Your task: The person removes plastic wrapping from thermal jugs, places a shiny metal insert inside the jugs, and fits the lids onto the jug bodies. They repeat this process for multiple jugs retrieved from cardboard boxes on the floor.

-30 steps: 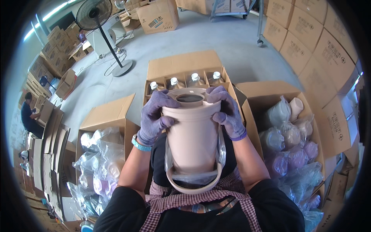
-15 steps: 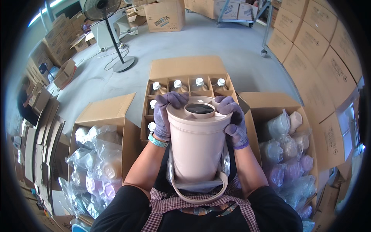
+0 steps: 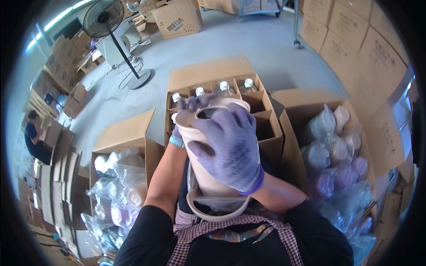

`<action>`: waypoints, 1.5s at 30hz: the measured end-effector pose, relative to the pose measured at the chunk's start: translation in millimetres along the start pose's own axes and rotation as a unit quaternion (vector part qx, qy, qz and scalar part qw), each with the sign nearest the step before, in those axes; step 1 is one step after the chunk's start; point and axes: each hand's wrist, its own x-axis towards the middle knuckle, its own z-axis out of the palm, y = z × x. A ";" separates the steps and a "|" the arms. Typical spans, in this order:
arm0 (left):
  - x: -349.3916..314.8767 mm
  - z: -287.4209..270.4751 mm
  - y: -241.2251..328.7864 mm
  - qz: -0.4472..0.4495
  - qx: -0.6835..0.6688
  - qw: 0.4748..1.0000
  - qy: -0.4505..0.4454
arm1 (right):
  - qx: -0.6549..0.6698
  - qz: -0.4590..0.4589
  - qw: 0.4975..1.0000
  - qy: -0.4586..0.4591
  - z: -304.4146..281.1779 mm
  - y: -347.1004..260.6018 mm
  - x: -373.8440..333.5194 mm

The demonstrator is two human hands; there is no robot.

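A beige lidded pail (image 3: 208, 177) stands tilted in front of my chest, its loop handle (image 3: 219, 217) hanging at the near side. A dark round inset shows in the middle of the lid (image 3: 239, 105), partly behind my fingers. My left hand (image 3: 194, 105), gloved in purple and slightly blurred, grips the pail's far left rim. My right hand (image 3: 230, 148), also in a purple glove, lies across the lid and front right side, fingers curled over the top and thumb on the wall. Clear plastic wrap (image 3: 222, 203) bunches round the pail's lower part.
Beyond the pail, a divided carton (image 3: 275, 126) holds several white-capped bottles (image 3: 248, 83). Open cartons with plastic-wrapped cups flank me at left (image 3: 151, 162) and right (image 3: 290, 153). Flattened cardboard, a standing fan (image 3: 104, 17) and stacked boxes (image 3: 337, 48) surround the area. A seated person (image 3: 33, 137) is at far left.
My right hand has moved from the right rim onto the lid and front side. The pail has shifted slightly left and tilted. My left hand stays at the rim, and the view has turned.
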 end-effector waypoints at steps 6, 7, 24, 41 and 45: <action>-39.2 29.4 129.5 0.207 0.101 0.973 -0.022 | 0.514 0.090 0.841 -0.140 -6.9 167.9 3.5; -39.0 32.7 127.5 0.262 0.192 0.945 -0.051 | 0.540 0.127 0.818 -0.152 -6.7 167.5 0.8; -32.9 22.6 91.1 0.235 0.022 0.971 -0.028 | 0.515 0.240 0.821 -0.056 -15.2 107.4 -25.3; -152.0 69.7 -0.8 -0.005 -0.167 0.938 -0.304 | -0.102 -0.333 0.822 -0.451 -193.8 -63.5 16.6; -175.7 32.8 -1.4 0.055 -0.163 0.962 -0.213 | -0.064 -0.233 0.850 -0.467 -200.3 -56.4 23.1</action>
